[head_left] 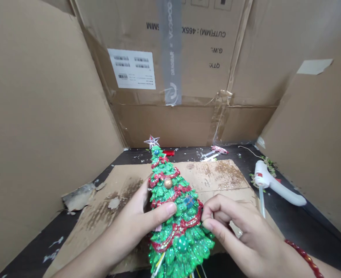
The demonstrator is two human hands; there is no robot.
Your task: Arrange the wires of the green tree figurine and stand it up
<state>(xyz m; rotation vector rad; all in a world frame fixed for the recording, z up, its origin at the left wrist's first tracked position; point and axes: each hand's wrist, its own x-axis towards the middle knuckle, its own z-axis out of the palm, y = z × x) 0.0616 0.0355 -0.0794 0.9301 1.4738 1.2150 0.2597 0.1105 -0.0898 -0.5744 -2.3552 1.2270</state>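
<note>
Glitter-green Christmas tree ornament held tilted above the surface, star tip pointing away. Left hand grips it, thumb pressed on the front, fingers behind. Right hand is curled, fingertips touching the tree's right edge; firmness of hold cannot be determined. Below lies a stained cardboard sheet on a dark table. Glue gun rests on the right, just beside the sheet. Cardboard walls enclose the area.

Glossy glittery Christmas tree, rough matt cardboard
</note>
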